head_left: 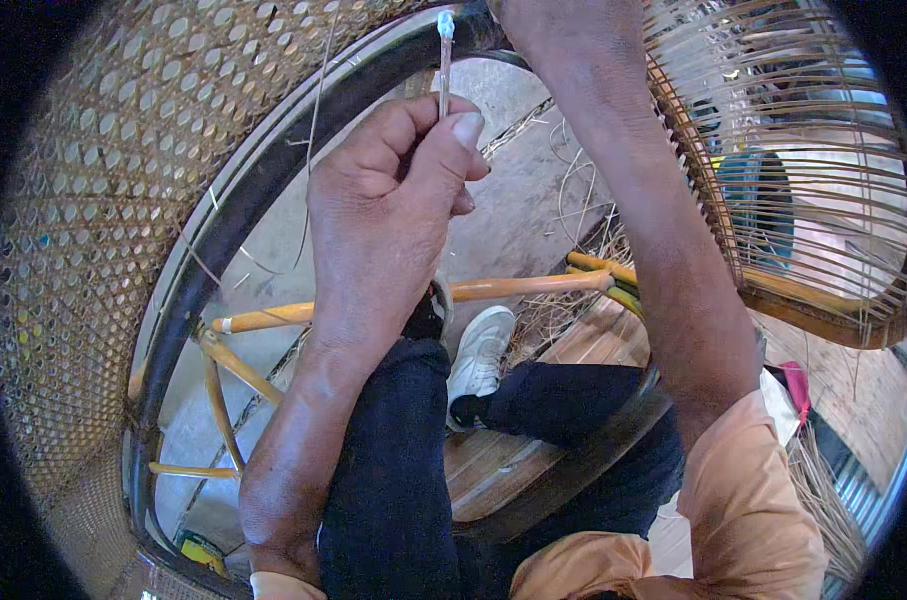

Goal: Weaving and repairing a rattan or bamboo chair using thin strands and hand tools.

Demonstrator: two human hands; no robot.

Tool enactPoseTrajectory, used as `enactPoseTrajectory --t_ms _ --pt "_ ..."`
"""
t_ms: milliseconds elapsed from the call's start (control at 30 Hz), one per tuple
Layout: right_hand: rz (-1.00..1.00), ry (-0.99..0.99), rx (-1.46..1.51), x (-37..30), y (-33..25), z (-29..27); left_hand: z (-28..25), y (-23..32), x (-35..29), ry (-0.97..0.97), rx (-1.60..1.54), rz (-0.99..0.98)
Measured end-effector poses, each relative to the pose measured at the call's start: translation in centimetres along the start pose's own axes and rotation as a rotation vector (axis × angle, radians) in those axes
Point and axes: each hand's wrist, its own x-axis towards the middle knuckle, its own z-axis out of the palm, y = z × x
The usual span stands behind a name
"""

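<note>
My left hand is closed in a pinch around a thin rod. The rod points upward, and its tip is bright pale blue. My right hand reaches to the top edge of the picture, beside the dark curved rim of a round frame. Its fingers are cut off by the picture's edge, so what they touch is hidden. A panel of open-woven cane spreads along the left side of that rim. One loose cane strand hangs down inside the rim, left of my left hand.
Tan rattan poles form a support across the frame's opening. A slatted rattan piece stands at the right, with a dark round object behind it. Cane scraps litter the floor near my white shoe. Long strands lie bundled lower right.
</note>
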Motion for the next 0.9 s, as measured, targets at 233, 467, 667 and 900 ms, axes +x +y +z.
enactPoseTrajectory --t_ms 233,467,667,900 --pt "-0.148 0.149 0.427 -2.3 2.2 0.0 -0.3 -0.3 -0.7 0.013 -0.035 -0.015" --pt "-0.26 0.216 0.282 -1.6 2.6 0.9 -0.4 -0.6 -0.6 0.015 -0.061 -0.009" --pt "-0.286 0.268 0.3 -1.6 2.2 0.9 -0.3 -0.8 -0.9 -0.003 -0.036 0.018" --pt "-0.275 0.281 0.337 -1.8 1.7 1.0 -0.1 -1.0 -0.9 0.008 -0.009 -0.013"
